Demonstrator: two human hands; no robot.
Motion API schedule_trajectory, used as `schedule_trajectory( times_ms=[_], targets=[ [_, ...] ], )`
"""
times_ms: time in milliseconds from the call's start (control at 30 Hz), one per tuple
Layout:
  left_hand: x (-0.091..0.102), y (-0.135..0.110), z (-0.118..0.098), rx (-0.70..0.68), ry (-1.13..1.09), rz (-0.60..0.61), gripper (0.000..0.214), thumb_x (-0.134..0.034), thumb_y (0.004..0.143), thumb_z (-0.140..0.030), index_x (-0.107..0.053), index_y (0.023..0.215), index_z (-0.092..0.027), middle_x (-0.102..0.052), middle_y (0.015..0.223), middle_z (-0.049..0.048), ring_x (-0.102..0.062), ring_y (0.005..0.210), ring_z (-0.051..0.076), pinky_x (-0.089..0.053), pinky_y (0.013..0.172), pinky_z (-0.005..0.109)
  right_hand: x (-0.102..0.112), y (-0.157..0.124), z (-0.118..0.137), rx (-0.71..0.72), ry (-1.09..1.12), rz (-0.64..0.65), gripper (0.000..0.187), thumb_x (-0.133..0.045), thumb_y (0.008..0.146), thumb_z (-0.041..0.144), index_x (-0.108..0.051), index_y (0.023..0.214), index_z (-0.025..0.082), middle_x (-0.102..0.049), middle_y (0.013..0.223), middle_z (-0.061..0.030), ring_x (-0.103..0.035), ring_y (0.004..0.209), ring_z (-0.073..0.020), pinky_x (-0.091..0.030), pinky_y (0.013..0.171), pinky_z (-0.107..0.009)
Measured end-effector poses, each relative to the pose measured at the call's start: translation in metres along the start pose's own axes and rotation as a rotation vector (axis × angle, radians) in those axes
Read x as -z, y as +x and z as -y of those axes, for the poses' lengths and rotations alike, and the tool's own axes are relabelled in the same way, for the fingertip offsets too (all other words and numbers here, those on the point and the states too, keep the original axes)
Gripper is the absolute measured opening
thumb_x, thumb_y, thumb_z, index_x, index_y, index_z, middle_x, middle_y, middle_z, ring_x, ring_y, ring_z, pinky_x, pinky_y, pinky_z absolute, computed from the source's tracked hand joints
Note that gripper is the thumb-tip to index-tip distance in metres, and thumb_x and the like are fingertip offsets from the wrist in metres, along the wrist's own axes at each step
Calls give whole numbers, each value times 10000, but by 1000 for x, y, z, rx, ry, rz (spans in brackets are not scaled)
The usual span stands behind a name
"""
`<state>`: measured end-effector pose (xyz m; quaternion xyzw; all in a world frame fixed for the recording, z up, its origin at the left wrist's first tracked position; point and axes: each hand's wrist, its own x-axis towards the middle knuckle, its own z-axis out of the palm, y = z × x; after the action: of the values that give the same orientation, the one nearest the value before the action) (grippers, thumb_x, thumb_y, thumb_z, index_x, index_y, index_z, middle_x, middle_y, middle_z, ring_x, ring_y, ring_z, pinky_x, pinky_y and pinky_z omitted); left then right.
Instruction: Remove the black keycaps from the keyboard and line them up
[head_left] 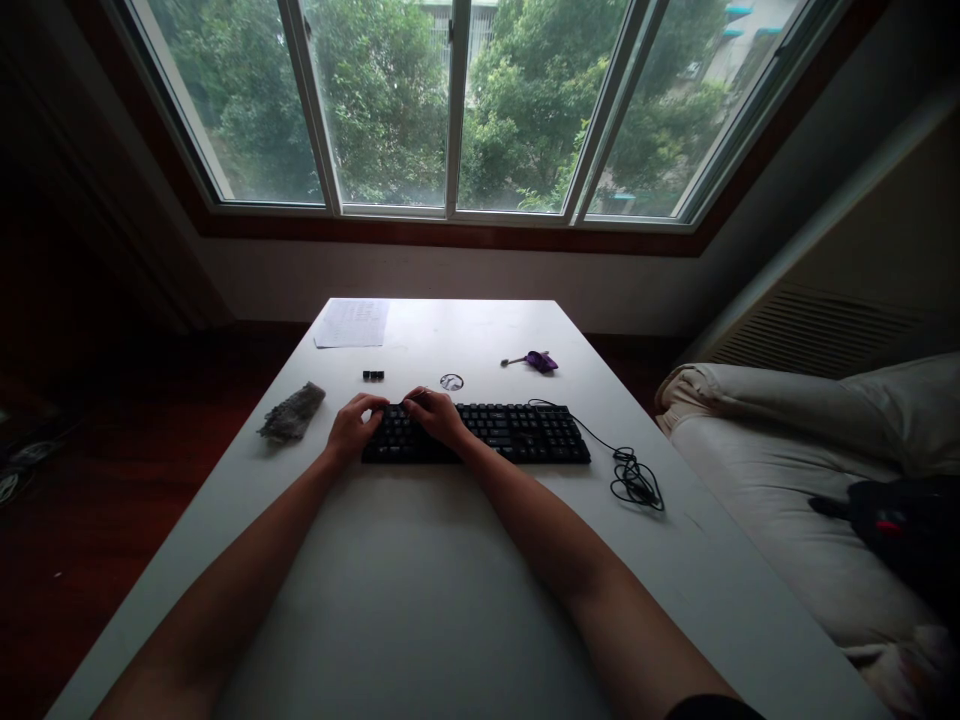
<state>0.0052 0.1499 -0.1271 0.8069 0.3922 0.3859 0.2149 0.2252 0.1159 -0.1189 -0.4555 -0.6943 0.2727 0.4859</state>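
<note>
Keyboard [517,432], black, lies flat across the middle of the white table [420,600], its cable [634,478] in a loose tangle just to its right. Both hands are on its left part. The left hand [352,426] is at the left end with fingers curled down. The right hand [436,414] is bent over the far rows. Whether either pinches anything cannot be told. Left of them lies a grey fuzzy cloth [292,412]. Farther off are two small black pieces [373,375], a ring [451,381], a purple tool [540,360] and a paper sheet [351,322].
</note>
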Motion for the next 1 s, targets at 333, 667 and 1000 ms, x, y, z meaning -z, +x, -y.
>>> schedule_trajectory(
  times_ms=[333,667,1000],
  targets=[
    [1,-1,3,20,24,19,272,-543,884,-251,-705,1103,-251,-691,1115,50,-632,1046,232,-532,879,380,-1,0,-1,-16,-9,3,271,-563,917,421,-714,950,198,-726,821,-27,-668,766,-179,-507,759,-287],
    [0,0,9,19,82,13,278,-554,881,-251,-704,1114,-269,-694,1110,41,-596,1081,252,-508,923,416,-1,-1,-3,-19,-14,-1,269,-570,918,426,-712,947,200,-718,793,-18,-664,747,-173,-500,743,-280],
    [-1,-1,10,13,113,-2,267,-554,887,-254,-711,1102,-282,-703,1107,36,-584,1072,263,-498,913,423,-1,0,-1,-20,-24,-1,261,-576,914,420,-713,947,200,-725,797,-20,-676,757,-178,-504,755,-282]
  ],
)
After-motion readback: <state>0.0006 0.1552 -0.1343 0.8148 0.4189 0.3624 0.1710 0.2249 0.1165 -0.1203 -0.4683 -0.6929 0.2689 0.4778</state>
